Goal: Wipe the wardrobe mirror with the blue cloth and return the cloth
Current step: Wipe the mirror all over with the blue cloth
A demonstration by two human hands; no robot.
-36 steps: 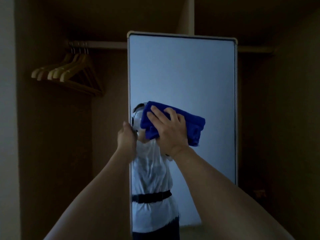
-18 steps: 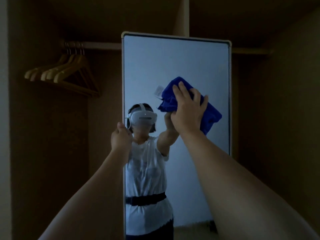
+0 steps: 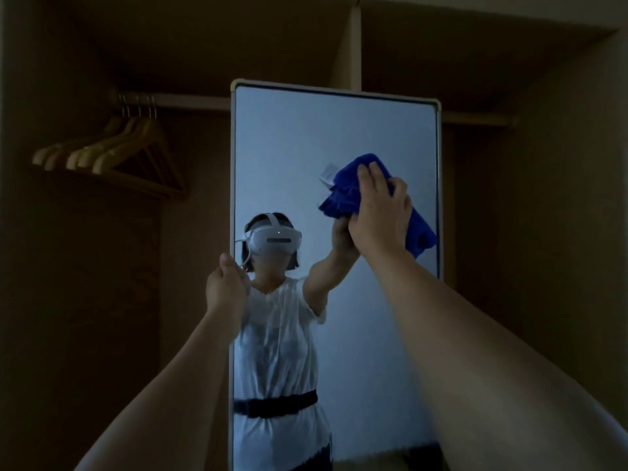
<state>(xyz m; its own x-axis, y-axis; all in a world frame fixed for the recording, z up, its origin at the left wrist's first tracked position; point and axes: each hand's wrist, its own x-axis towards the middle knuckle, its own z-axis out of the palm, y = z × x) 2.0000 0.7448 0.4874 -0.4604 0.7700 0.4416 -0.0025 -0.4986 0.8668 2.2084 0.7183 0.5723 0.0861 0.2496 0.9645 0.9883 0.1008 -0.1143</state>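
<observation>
Up at the mirror (image 3: 339,137), her right hand (image 3: 379,212) has swept the cloth (image 3: 346,188) rightward, fingers pressing it flat; left hand (image 3: 226,288) grips the frame. Wiping continues.

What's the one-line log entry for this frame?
phase: wiping | right hand: presses cloth on mirror, upper right | left hand: grips mirror's left edge | cloth return: not yet
</observation>
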